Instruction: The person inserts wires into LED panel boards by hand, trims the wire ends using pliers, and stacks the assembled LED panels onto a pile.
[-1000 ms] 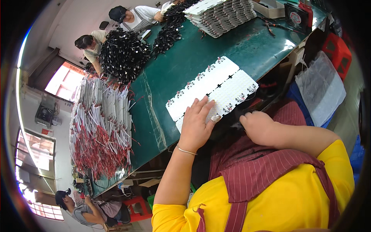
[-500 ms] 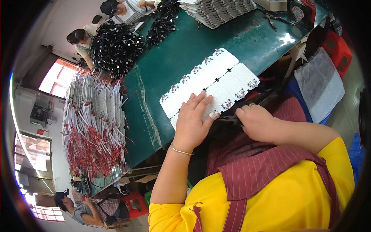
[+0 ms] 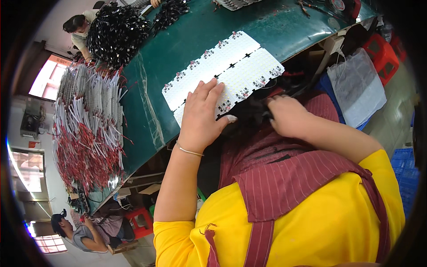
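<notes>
White panel [image 3: 249, 73] at upper centre, long axis slanting from lower left to upper right, lower side along the green worktop's [image 3: 280, 31] edge. Left hand [image 3: 201, 111] lies on its lower-left end, fingers [image 3: 210, 92] nearly together; right hand [image 3: 287, 116] curls below, its grip I can't tell. Worktop stretches above the panel.

Panels [image 3: 244, 73] matt; tabletop [image 3: 284, 26] glossy, smooth; apron [image 3: 284, 187] matt cloth; bangle [image 3: 190, 152] shiny metal
</notes>
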Demonstrator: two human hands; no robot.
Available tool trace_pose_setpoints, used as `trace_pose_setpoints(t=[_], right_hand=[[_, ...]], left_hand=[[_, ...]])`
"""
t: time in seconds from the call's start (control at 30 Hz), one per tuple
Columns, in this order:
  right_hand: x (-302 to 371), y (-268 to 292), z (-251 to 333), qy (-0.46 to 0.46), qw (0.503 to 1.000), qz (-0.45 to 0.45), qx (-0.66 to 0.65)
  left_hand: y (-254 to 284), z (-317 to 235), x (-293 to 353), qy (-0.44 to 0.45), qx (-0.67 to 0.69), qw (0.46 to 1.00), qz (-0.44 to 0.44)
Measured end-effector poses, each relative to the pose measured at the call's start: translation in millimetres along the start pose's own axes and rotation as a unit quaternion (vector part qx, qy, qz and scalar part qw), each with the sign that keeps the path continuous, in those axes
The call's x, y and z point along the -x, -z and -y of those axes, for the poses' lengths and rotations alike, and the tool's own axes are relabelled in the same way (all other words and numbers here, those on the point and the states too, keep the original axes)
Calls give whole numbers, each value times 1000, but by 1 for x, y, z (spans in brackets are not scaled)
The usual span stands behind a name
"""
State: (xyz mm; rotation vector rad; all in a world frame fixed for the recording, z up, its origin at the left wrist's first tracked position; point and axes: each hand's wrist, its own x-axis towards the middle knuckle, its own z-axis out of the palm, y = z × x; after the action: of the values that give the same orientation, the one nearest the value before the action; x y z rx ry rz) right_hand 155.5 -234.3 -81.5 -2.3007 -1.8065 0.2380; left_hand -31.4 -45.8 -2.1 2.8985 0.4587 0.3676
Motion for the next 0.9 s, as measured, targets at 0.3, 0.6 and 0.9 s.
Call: trace_pose_setpoints(t=[0.3,0.6,0.9], right_hand=[[16,27,3,20,998,-53,7],[-14,20,11,-37,999,13,-21],[41,43,-26,-46,991,-122,12]], left_hand=[[-22,-16,-24,4,6,998,-57],[-30,-29,-21,8,-68,996,-64],[-10,-40,-37,1,-25,997,-69]])
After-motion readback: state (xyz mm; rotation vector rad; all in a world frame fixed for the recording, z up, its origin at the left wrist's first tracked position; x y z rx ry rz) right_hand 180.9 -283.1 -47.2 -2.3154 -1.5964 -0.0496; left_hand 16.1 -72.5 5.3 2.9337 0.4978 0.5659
